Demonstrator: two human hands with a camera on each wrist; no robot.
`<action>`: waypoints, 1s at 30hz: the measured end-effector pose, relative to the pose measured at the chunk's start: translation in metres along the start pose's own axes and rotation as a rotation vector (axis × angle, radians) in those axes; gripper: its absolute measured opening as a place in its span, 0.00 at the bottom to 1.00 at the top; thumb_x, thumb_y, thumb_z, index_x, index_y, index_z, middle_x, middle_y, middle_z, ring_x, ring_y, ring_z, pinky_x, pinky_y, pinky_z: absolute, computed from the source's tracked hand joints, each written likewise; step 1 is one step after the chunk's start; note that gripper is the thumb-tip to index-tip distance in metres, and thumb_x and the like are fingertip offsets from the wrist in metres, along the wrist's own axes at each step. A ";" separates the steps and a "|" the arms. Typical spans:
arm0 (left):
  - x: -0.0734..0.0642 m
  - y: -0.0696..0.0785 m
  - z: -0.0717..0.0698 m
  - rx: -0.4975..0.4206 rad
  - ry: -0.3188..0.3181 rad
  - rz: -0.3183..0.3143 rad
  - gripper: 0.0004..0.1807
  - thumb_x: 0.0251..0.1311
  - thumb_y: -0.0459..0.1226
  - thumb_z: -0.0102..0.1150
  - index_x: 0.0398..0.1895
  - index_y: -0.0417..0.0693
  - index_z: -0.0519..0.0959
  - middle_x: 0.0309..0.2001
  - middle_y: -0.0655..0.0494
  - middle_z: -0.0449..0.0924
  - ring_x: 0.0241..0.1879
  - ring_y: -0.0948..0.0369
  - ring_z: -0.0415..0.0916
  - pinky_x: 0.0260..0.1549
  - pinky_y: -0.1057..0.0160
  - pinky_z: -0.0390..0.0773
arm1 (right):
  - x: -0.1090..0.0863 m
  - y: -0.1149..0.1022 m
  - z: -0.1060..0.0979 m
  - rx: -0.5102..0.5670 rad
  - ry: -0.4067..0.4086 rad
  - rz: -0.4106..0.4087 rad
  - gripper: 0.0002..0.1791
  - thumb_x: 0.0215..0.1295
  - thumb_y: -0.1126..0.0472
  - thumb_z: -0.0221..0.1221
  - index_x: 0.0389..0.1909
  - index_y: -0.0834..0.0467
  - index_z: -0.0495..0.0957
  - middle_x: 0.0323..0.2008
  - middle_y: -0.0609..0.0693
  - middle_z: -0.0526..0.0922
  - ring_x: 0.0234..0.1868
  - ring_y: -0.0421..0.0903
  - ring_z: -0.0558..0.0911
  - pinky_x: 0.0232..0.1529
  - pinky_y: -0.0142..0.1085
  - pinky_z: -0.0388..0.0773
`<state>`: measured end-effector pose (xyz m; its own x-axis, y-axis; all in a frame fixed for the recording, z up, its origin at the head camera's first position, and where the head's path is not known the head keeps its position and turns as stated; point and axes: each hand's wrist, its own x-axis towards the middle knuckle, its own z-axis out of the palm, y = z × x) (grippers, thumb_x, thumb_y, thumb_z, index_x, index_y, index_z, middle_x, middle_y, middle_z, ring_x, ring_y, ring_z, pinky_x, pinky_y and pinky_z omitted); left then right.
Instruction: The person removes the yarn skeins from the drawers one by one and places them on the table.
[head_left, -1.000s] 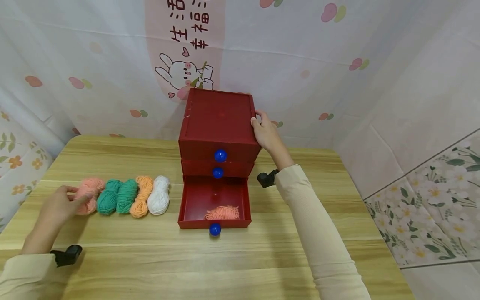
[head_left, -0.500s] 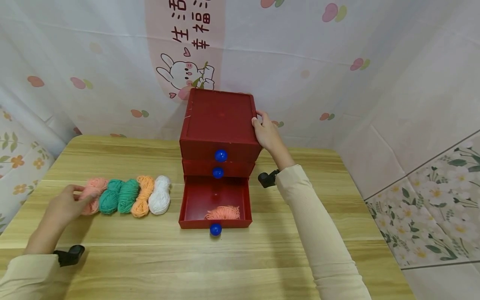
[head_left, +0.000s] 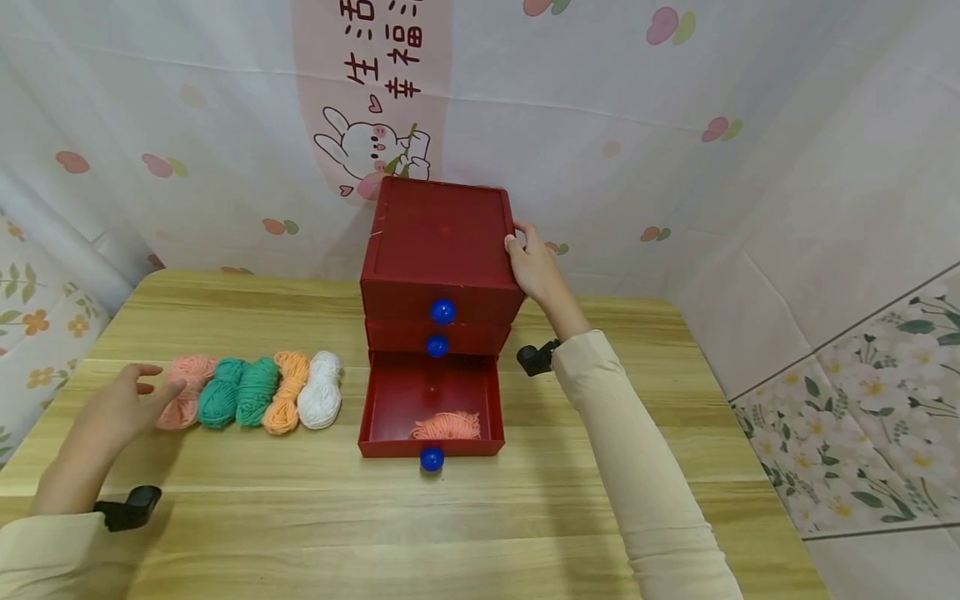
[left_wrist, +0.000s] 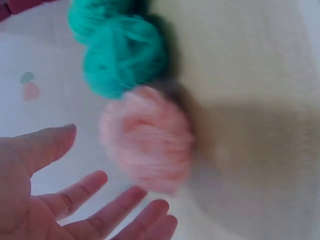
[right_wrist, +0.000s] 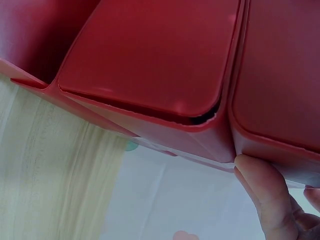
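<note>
My left hand (head_left: 116, 412) is beside the pink yarn skein (head_left: 189, 390), its fingers spread and loosely bent. In the left wrist view the fingertips lie close to the pink skein (left_wrist: 147, 142), with nothing between thumb and fingers. Right of it, green yarn (head_left: 238, 392), an orange skein (head_left: 286, 392) and a white skein (head_left: 319, 390) lie in a row. My right hand (head_left: 534, 260) holds the upper right edge of a red drawer cabinet (head_left: 446, 233); the right wrist view shows its thumb (right_wrist: 265, 185) against the side. The bottom drawer (head_left: 397, 392) stands out, a coral skein (head_left: 447, 426) inside.
Blue round knobs (head_left: 442, 312) mark the drawer fronts; the upper two drawers are in. A wooden table (head_left: 300, 517) carries everything. Behind it hangs a printed cloth (head_left: 562, 100), and a tiled wall (head_left: 847, 400) rises at the right.
My left hand has let go of the pink skein and drawn back slightly left. The skein now lies a little further right, against the green yarn. My right hand keeps its place on the cabinet.
</note>
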<state>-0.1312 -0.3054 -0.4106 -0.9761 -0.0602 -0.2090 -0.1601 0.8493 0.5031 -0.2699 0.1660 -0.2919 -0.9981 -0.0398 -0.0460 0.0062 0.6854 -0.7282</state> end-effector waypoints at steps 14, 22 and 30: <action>-0.028 0.110 0.007 -0.032 0.224 0.294 0.22 0.65 0.42 0.51 0.56 0.36 0.69 0.43 0.34 0.78 0.38 0.41 0.77 0.31 0.46 0.75 | 0.000 0.002 0.001 0.007 -0.013 -0.010 0.29 0.74 0.48 0.36 0.72 0.51 0.47 0.62 0.58 0.68 0.57 0.52 0.73 0.57 0.49 0.69; -0.043 0.171 0.040 -0.071 0.132 0.481 0.13 0.59 0.38 0.59 0.47 0.44 0.78 0.36 0.52 0.83 0.35 0.54 0.79 0.33 0.54 0.79 | 0.001 -0.002 0.000 0.007 0.003 -0.010 0.29 0.73 0.49 0.36 0.72 0.52 0.48 0.62 0.59 0.68 0.58 0.52 0.73 0.58 0.48 0.68; -0.037 0.204 0.086 -0.087 -0.053 0.558 0.12 0.57 0.38 0.61 0.45 0.48 0.79 0.44 0.50 0.81 0.42 0.52 0.78 0.39 0.56 0.80 | -0.001 0.000 0.000 0.005 -0.002 -0.003 0.29 0.73 0.48 0.35 0.72 0.51 0.48 0.61 0.60 0.69 0.57 0.52 0.73 0.58 0.48 0.69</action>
<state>-0.1148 -0.0846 -0.3718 -0.9080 0.4136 0.0676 0.3641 0.6986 0.6160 -0.2694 0.1660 -0.2915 -0.9980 -0.0432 -0.0451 0.0036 0.6815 -0.7318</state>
